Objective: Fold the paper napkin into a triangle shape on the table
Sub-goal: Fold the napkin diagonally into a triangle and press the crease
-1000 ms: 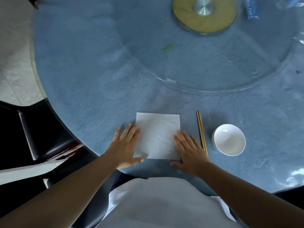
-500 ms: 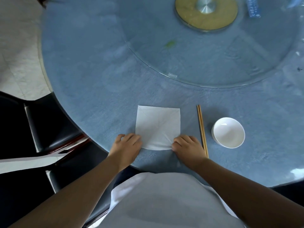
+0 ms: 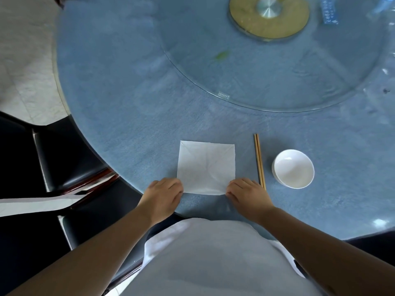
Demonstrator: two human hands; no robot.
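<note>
A white square paper napkin (image 3: 206, 166) lies flat on the blue round table (image 3: 128, 107), close to the near edge, with faint crease lines across it. My left hand (image 3: 163, 194) has its fingers curled on the napkin's near left corner. At the near right corner my right hand (image 3: 245, 194) pinches the paper the same way. Both corners are hidden under the fingertips.
A pair of wooden chopsticks (image 3: 259, 161) lies just right of the napkin, and a white bowl (image 3: 293, 168) stands beyond them. A glass turntable (image 3: 277, 77) with a yellow hub (image 3: 268, 16) fills the table's far side. Dark chairs (image 3: 64, 159) stand at the left.
Both hands drew back from lying flat on the napkin's sides to its two near corners, and their fingers curled onto the paper.
</note>
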